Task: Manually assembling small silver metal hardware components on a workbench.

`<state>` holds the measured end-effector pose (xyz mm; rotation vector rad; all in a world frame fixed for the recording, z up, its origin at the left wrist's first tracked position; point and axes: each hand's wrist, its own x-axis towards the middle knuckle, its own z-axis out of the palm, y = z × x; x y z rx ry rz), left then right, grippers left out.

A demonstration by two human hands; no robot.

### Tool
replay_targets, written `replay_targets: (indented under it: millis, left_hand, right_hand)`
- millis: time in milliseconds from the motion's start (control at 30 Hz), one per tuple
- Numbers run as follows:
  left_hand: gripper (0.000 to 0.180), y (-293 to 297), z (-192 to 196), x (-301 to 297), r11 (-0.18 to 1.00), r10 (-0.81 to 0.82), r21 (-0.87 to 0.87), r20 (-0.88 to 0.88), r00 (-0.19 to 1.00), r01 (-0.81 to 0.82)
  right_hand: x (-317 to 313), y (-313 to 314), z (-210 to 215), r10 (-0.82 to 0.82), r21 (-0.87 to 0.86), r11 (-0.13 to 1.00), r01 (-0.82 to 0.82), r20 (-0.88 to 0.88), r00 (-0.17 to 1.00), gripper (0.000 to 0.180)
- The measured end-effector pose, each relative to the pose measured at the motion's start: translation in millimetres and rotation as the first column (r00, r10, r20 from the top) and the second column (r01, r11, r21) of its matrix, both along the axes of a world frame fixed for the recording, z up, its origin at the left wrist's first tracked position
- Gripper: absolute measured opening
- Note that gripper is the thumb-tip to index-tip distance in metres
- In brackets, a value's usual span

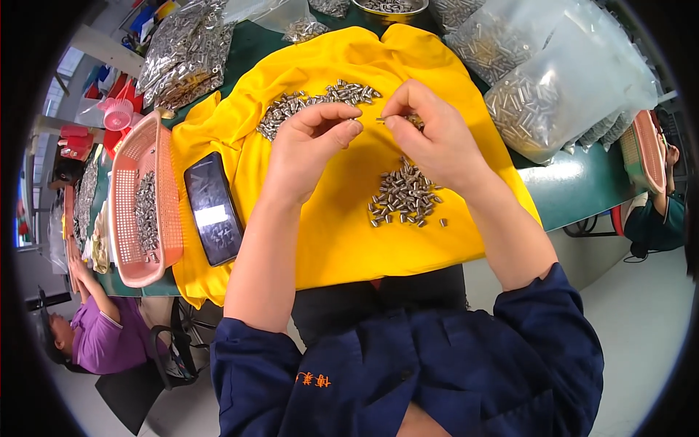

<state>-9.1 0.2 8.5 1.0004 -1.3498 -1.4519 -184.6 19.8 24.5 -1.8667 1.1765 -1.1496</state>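
Note:
Both hands are raised above a yellow cloth, fingertips facing each other with a small gap. My left hand pinches thumb and forefinger together; whatever sits between them is too small to make out. From the pinched fingertips of my right hand a small metal piece pokes out toward the left. A band of small metal cylinders curves across the cloth behind my left hand, running partly behind the fingers. Nearer me, below my right hand, is a second pile of short metal cylinders.
A black phone lies on the cloth at left, beside a pink basket holding metal parts. Bags of metal parts stand at right, another bag at far left. A metal bowl is behind. People sit at both sides.

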Motion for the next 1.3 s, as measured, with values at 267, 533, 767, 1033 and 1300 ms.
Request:
replay_targets:
  millis: [267, 533, 767, 1033, 1300]
  left_hand:
    - [0.014, 2.2, -4.2, -1.3, 0.958, -0.14, 0.181, -0.378, 0.915, 0.222]
    - [0.013, 3.4, -4.6, -3.0, 0.959, -0.155, 0.155, -0.411, 0.899, 0.236]
    - [0.014, 3.1, -6.0, -2.5, 0.965, -0.154, 0.138, -0.386, 0.91, 0.222]
    - [0.014, 3.1, -6.9, -3.3, 0.964, -0.165, 0.136, -0.377, 0.911, 0.23]
    - [0.011, -0.9, -7.2, -4.4, 0.97, -0.149, 0.134, -0.339, 0.929, 0.205]
  right_hand:
    - [1.9, 1.0, 3.2, 0.076, 0.1, 0.99, -0.097, 0.201, 0.977, 0.007]
    - [0.9, 1.3, 3.3, 0.09, 0.091, 0.99, -0.108, 0.178, 0.98, 0.006]
    - [2.7, 2.0, 2.2, 0.056, 0.016, 0.998, -0.058, 0.103, 0.993, 0.006]
    - [2.0, 5.0, 5.4, 0.088, 0.065, 0.994, -0.093, 0.074, 0.993, 0.005]
    - [2.8, 1.6, 2.9, 0.048, -0.021, 0.999, -0.05, -0.117, 0.992, 0.006]
